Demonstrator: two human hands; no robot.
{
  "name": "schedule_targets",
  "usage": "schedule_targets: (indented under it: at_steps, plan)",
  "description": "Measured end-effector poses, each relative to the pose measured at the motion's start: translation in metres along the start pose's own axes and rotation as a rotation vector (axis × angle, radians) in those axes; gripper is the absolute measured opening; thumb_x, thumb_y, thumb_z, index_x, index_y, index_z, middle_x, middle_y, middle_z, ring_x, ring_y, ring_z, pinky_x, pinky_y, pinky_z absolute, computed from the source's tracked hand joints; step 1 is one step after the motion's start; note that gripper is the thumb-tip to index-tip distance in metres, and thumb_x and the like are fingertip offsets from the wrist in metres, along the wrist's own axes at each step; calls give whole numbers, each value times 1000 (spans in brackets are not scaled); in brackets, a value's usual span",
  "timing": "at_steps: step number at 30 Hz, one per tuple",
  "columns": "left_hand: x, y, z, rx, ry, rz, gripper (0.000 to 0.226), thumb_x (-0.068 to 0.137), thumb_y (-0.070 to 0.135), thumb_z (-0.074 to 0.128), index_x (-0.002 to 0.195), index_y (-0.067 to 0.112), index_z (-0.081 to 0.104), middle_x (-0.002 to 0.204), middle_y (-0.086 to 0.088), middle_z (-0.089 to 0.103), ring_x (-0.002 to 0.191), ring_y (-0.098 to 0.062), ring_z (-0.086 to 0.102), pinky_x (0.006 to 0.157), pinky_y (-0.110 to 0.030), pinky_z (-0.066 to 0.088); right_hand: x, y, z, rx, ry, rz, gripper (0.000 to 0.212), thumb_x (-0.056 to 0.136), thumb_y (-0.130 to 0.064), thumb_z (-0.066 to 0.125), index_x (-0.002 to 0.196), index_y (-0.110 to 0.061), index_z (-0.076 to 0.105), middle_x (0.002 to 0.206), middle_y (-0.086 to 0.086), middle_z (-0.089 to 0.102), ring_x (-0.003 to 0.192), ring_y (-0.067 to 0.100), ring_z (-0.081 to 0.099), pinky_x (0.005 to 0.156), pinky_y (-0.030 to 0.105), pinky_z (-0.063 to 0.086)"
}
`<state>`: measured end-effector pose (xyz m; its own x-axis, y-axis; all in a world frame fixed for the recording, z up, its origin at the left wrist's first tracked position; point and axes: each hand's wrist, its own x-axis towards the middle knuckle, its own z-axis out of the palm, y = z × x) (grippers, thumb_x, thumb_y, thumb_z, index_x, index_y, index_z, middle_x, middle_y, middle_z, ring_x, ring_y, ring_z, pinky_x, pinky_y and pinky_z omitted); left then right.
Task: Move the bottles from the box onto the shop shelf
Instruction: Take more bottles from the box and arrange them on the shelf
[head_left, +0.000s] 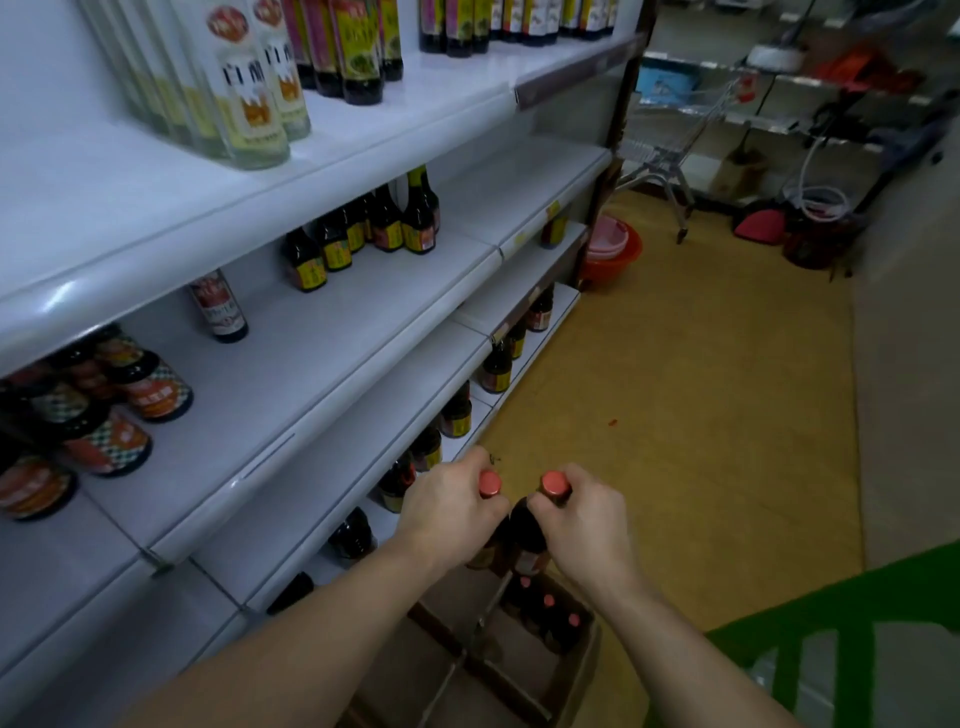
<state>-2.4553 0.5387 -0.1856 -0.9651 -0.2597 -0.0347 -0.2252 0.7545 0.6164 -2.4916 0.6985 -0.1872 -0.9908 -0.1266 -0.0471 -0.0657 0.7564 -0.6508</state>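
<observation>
My left hand (451, 503) grips the neck of a dark bottle with a pink cap (489, 483). My right hand (587, 512) grips the neck of a second dark, pink-capped bottle (527, 525). Both bottles hang side by side above an open cardboard box (582, 660) on the floor. Three more pink-capped bottles (550, 610) stand in the box's far right corner. The white shop shelf (322, 374) rises on the left, holding dark sauce bottles on several levels.
Clear vinegar bottles (249, 98) stand on the upper shelf. Dark bottles (454, 413) line the lowest shelf near the hands. A red basin (610, 254), a shopping trolley (675, 156) and a green stool (831, 649) stand on the yellow floor.
</observation>
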Motion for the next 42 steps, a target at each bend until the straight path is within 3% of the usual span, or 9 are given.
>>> schedule_targets:
  at_steps: [4,7,13,17,21,29,33,36,42]
  plan:
    - [-5,12,-22,-8,35,6,31,83,32,67,73,28,38,66,7,51,60,-14,48,50,-32,29,1,-15,-15,34,2,-60,18,85,-31,67,74,-26,53,71,-5,60,66,18,58,58,41,49]
    - [-8,20,-39,5,73,8,28,83,34,67,74,29,41,64,8,50,57,-6,45,47,-25,24,2,-28,-28,33,10,-104,14,85,-32,66,77,-27,56,71,-6,61,68,17,59,60,42,50]
    - [-12,35,-71,-33,143,-4,19,80,36,66,82,24,51,71,2,58,68,-18,56,52,-33,36,2,-57,-55,54,34,-193,16,85,-34,66,75,-25,57,68,-5,62,65,16,59,59,44,52]
    - [-12,44,-91,-40,204,-6,25,78,41,68,75,26,47,70,4,56,67,-15,55,52,-32,35,2,-78,-73,69,36,-249,19,84,-33,67,73,-24,55,67,-4,61,64,18,58,58,45,50]
    - [-14,57,-111,-66,253,11,25,76,39,69,74,24,49,71,2,57,69,-16,56,56,-37,41,2,-97,-90,98,37,-297,22,83,-37,66,71,-26,52,68,-4,59,66,18,57,54,37,42]
    - [-19,75,-150,-56,315,26,23,76,37,69,80,21,52,74,0,60,72,-19,58,59,-37,45,7,-133,-116,99,39,-380,27,81,-37,65,72,-16,51,68,0,59,66,23,58,58,46,48]
    - [-20,80,-168,-63,351,18,23,75,37,69,77,22,52,73,1,60,72,-19,59,56,-34,40,9,-152,-128,113,19,-438,31,81,-35,65,66,-21,42,62,-2,51,59,19,49,54,40,36]
    - [-18,83,-182,-80,366,19,22,72,38,68,74,23,52,72,2,59,71,-19,59,58,-36,44,11,-168,-137,132,2,-474,30,80,-35,65,67,-17,45,60,-2,50,58,19,49,54,37,36]
    - [-21,88,-214,-59,460,50,23,75,35,70,77,17,55,75,0,59,72,-19,58,59,-37,42,13,-199,-151,130,-18,-564,39,71,-46,58,74,-9,48,70,11,58,69,33,57,56,48,44]
